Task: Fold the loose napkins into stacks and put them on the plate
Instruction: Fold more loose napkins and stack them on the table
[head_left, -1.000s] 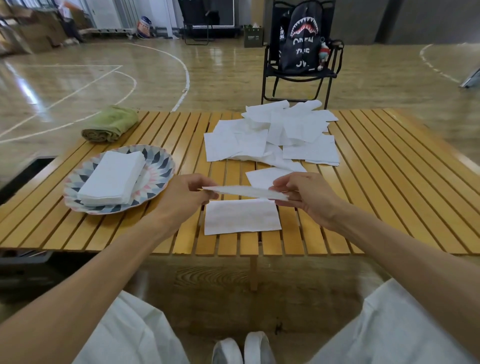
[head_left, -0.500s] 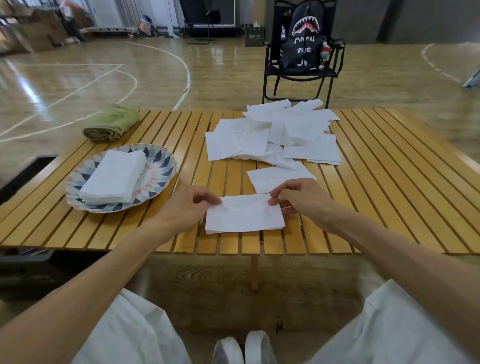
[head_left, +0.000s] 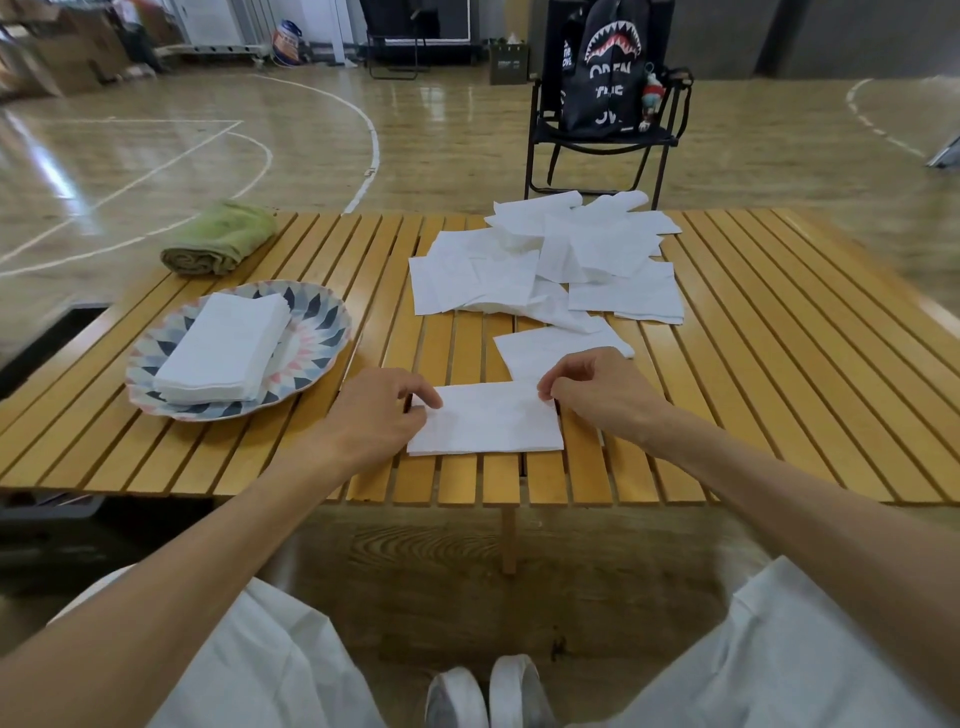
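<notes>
Slatted wooden table (head_left: 779, 364) carries a patterned plate (head_left: 317, 332), rolled green towel (head_left: 221, 239), loose napkins (head_left: 550, 265), folded napkin (head_left: 488, 421)

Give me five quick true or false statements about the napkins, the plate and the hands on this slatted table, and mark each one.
1. A stack of folded white napkins lies on the patterned round plate. True.
2. The left hand and right hand are at opposite ends of a folded white napkin lying on the wooden slatted table. True.
3. The rolled green towel sits on the plate. False: it lies on the table beyond the plate.
4. The pile of loose white napkins is gone. False: many remain, spread beyond the hands.
5. The black folding chair is empty. False: a black backpack sits on it.
</notes>
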